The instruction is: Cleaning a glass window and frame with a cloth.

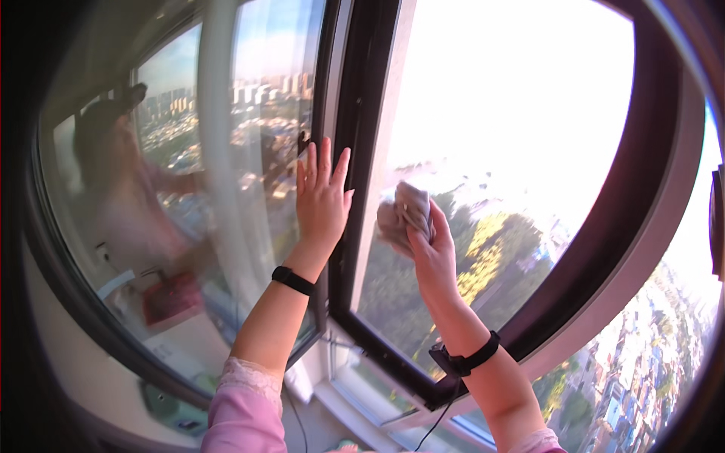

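My left hand (323, 204) is spread with fingers apart near the edge of the left window pane (272, 226), by the dark frame (362, 141); it holds nothing, and whether it presses on the frame or the glass I cannot tell. In my right hand (436, 260) is a crumpled grey-brown cloth (409, 215), pinched between thumb and fingers. The cloth is slightly blurred and sits in front of the right window pane (498, 113), near that pane's left side. Whether the cloth touches the glass cannot be made out.
A person's reflection (130, 181) and a reflected red object (173, 297) show in the left pane. A thin black cable (439, 422) hangs below my right wristband (473, 357). A window ledge (351, 410) lies below. Trees (493, 255) and buildings (623, 362) are outside, far down.
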A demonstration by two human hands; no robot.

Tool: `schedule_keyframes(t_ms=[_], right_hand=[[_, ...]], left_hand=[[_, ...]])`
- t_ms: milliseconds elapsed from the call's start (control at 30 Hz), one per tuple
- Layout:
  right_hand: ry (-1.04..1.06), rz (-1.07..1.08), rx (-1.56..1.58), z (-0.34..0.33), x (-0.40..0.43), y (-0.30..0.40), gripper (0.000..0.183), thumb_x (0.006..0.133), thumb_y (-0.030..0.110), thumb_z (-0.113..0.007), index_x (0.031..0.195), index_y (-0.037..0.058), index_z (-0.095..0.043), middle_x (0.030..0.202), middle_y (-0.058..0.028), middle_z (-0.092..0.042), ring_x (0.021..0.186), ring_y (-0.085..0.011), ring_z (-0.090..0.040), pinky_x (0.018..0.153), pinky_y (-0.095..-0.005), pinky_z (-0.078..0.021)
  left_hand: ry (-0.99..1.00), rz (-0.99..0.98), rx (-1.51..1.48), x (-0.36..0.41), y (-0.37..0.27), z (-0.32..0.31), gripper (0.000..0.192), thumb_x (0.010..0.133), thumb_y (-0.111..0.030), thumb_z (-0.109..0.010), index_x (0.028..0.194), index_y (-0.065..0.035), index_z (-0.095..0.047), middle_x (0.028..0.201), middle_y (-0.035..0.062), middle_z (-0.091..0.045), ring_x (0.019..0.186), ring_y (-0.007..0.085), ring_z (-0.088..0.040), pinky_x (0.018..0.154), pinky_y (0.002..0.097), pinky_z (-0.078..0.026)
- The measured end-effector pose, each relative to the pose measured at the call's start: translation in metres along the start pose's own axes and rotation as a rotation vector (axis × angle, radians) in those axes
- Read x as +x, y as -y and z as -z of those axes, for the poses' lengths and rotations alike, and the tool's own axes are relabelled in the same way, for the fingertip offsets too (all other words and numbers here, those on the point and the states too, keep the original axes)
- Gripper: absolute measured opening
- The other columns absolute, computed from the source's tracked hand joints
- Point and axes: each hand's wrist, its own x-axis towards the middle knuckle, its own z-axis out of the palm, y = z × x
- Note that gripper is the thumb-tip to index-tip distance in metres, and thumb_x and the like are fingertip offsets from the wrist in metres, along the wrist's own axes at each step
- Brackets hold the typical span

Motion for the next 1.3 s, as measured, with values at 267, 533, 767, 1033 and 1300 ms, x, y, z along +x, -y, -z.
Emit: schedule_keyframes(t_ms=[267,533,767,1033,1300], right_hand=[[-0.202,0.944,-1.141,-0.037,0.172,0.145,0.082,0.095,0.011,-0.060,0.157,0.0031,-0.007,0.156,-0.0310,-0.021,0.144,-0.0487,-0.026,0.114,-0.0517,-0.0359],[-0.438,1.183,-1.807,-0.004,0.289,0.211,0.067,0.095,0.011,-0.059,0.154,0.0119,-0.026,0.160,-0.0168,-0.023,0.150,-0.0380,-0.012,0.123,-0.0516,-0.0173],[-0.387,1.211,-1.631,-0.042,0.354,0.216,0.069,0.096,-0.007,-0.042,0.150,0.0352,-0.036,0.150,-0.0137,-0.035,0.145,-0.0356,-0.027,0.122,-0.0485,-0.0280],[-0.181,1.424,-1.734,-0.077,0.403,0.201,0.077,0.085,-0.021,-0.042,0.145,0.0275,-0.047,0.149,-0.0060,-0.046,0.137,-0.0342,-0.039,0.112,-0.0452,-0.0421],[-0.416,1.463,-1.804,-0.077,0.430,0.191,0.080,0.087,-0.018,-0.044,0.153,0.0255,-0.033,0.144,-0.0163,-0.050,0.128,-0.0378,-0.053,0.116,-0.0455,-0.0367]], left_hand=[[-0.184,0.095,0.359,0.030,0.015,-0.056,0.050,0.097,-0.011,-0.049,0.147,-0.0176,-0.046,0.163,0.0028,-0.027,0.150,0.0205,-0.026,0.124,0.0402,-0.015],[-0.217,0.087,0.287,0.030,0.014,-0.068,0.042,0.096,-0.009,-0.052,0.138,-0.0146,-0.057,0.162,0.0062,-0.029,0.149,0.0237,-0.029,0.121,0.0431,-0.021],[-0.196,0.060,0.326,0.033,0.011,-0.063,0.037,0.096,-0.017,-0.052,0.131,-0.0118,-0.061,0.161,0.0059,-0.033,0.147,0.0229,-0.033,0.119,0.0408,-0.026],[-0.241,0.054,0.407,0.029,0.015,-0.065,0.031,0.094,-0.020,-0.057,0.122,-0.0134,-0.066,0.160,0.0088,-0.033,0.146,0.0267,-0.034,0.119,0.0463,-0.024],[-0.240,0.075,0.423,0.034,0.004,-0.063,0.029,0.094,-0.019,-0.059,0.122,-0.0143,-0.065,0.160,0.0050,-0.034,0.145,0.0240,-0.036,0.117,0.0436,-0.030]])
